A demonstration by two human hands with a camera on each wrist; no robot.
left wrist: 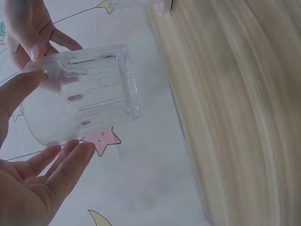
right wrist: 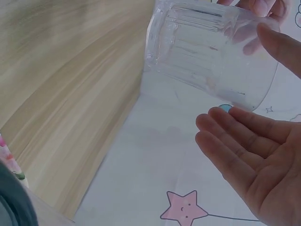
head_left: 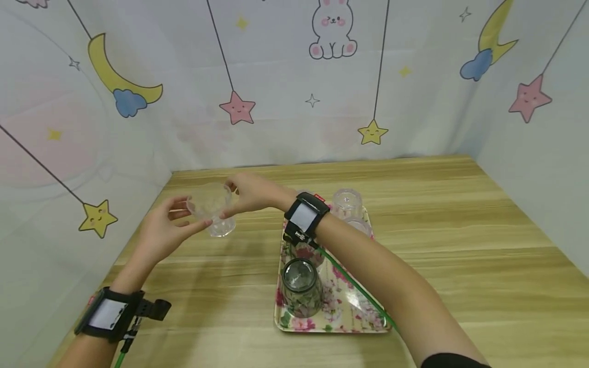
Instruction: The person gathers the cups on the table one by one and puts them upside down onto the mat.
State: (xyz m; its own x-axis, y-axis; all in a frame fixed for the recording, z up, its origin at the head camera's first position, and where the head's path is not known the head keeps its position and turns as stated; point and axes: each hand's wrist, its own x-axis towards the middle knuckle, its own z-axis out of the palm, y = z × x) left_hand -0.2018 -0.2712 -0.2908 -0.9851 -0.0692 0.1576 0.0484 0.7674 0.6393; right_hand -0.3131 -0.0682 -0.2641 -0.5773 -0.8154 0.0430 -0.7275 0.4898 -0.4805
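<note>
A clear drinking glass (head_left: pixel 208 202) with a fluted lower part is held up between both hands over the left part of the table, its wide mouth upward. My left hand (head_left: pixel 162 231) grips the glass near the rim from the left, thumb on the near side and fingers on the far side. From the right, my right hand (head_left: pixel 252 192) holds it near the rim, also with the thumb nearer. In the left wrist view the glass (left wrist: pixel 87 94) contains nothing visible. The right wrist view shows its ridged wall (right wrist: pixel 202 47) and thick base.
A floral tray (head_left: pixel 338 322) lies right of the held glass, partly beneath my right forearm. On it stand an upside-down dark grey glass (head_left: pixel 301 286), a reddish-looking glass (head_left: pixel 307 254) behind it, and clear glasses (head_left: pixel 347 202) farther back. A printed curtain (head_left: pixel 285 138) borders the wooden table (head_left: pixel 460 245).
</note>
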